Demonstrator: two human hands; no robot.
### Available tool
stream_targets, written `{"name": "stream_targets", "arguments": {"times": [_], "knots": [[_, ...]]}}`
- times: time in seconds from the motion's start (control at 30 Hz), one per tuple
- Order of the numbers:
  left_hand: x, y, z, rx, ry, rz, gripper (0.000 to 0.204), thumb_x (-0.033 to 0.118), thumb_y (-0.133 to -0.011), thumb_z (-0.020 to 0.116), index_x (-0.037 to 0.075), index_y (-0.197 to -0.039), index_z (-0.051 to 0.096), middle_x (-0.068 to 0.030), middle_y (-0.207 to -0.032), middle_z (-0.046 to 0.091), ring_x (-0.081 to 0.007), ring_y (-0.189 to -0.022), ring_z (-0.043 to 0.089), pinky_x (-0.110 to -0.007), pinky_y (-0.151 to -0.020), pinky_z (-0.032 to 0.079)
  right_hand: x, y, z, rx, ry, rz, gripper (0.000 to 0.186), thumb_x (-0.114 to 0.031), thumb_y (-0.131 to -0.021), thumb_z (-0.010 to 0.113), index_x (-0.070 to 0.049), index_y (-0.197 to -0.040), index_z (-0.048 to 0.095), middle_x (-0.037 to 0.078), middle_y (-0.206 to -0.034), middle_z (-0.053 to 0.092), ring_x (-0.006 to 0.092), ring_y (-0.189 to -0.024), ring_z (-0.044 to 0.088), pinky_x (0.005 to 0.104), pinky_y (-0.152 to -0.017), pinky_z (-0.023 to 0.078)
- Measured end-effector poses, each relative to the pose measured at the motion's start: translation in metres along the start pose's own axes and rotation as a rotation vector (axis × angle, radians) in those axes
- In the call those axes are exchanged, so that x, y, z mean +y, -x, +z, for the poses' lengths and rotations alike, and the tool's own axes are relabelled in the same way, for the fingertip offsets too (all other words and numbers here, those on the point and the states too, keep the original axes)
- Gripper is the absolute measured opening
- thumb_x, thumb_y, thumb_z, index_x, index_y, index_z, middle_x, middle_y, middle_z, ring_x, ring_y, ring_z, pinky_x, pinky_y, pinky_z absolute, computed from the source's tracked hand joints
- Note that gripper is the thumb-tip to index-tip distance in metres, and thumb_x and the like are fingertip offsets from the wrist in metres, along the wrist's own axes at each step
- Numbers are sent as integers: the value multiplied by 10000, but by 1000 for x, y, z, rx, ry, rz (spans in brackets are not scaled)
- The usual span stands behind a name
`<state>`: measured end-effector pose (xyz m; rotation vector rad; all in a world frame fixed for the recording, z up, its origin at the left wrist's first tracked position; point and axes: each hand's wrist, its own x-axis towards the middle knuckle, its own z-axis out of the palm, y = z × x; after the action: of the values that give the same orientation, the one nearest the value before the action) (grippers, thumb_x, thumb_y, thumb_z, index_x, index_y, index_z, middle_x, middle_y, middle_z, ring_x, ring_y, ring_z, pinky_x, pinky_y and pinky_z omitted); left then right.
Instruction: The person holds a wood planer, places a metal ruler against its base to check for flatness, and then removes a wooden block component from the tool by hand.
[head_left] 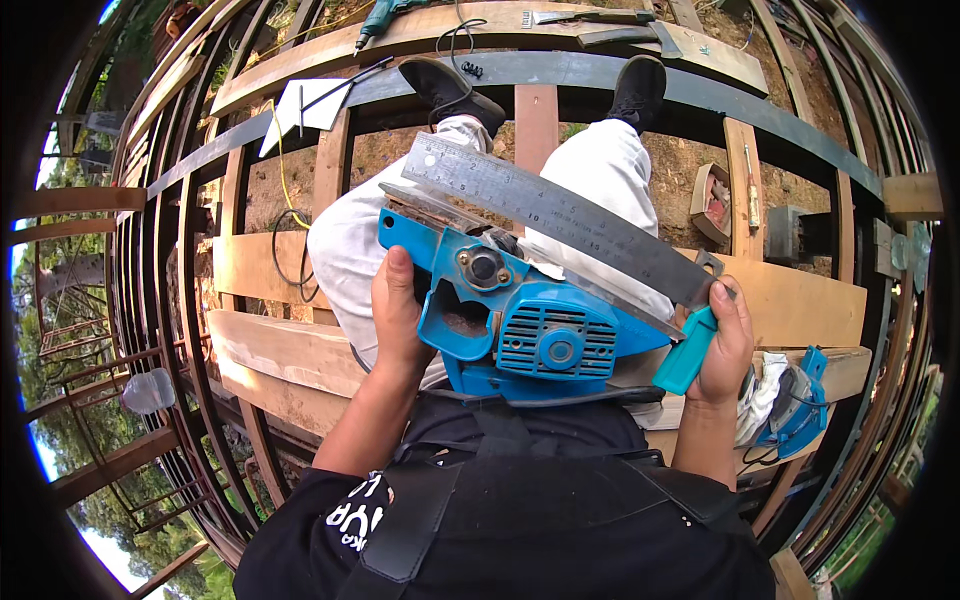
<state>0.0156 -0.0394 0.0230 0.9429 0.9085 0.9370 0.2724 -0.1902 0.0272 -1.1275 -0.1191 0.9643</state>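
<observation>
A blue electric hand planer point(558, 335) lies on its side across my lap, its vented motor cover facing up. My left hand point(400, 315) is closed around the planer's left end, the thumb lying on top of the body. In my right hand point(722, 350) is a try square point(560, 213) with a teal handle and a marked steel blade. The blade runs along the planer's flat sole, slanting down to the right. From this angle I cannot tell whether the blade's edge touches the sole all along.
Wooden planks and dark metal beams form an open frame over bare soil. A teal drill point(383, 22), a chisel point(590, 16) and a hatchet point(640, 38) lie beyond my feet. At right are a small box point(712, 203), another blue power tool point(800, 408) and white gloves point(762, 398).
</observation>
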Motion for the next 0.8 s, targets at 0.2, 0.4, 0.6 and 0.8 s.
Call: {"name": "stream_targets", "arguments": {"times": [0.2, 0.4, 0.6, 0.8], "knots": [[-5, 1, -9, -12, 16, -28, 664, 545, -954, 415, -67, -1199, 495, -164, -1114, 616, -214, -999, 628, -338, -888, 500, 0, 6, -3, 10, 19, 24, 102, -149, -940, 532, -63, -993, 514, 30, -825, 595, 116, -677, 596, 268, -628, 519], [0, 3, -4, -4, -42, 9, 661, 552, -953, 410, -66, -1157, 525, -156, -1046, 641, -210, -944, 646, -334, -851, 515, 2, 12, -5, -40, -4, 29, 115, -168, -950, 504, -69, -1006, 519, 44, -859, 618, 98, -709, 594, 227, -607, 484], [3, 5, 2, 3, -90, 36, 673, 565, -952, 397, -66, -1143, 530, -155, -1034, 644, -206, -932, 648, -332, -846, 516, 1, 18, -2, -16, -43, 23, 94, -132, -948, 500, -50, -995, 502, 54, -878, 601, 137, -742, 607, 293, -677, 528], [-1, 5, -5, -4, -107, 37, 676, 566, -954, 392, -68, -1152, 523, -156, -1062, 634, -208, -963, 637, -335, -866, 508, -1, 25, -5, -28, -41, -13, 105, -135, -948, 505, -44, -1001, 509, 64, -881, 602, 142, -743, 605, 292, -667, 519]]}}
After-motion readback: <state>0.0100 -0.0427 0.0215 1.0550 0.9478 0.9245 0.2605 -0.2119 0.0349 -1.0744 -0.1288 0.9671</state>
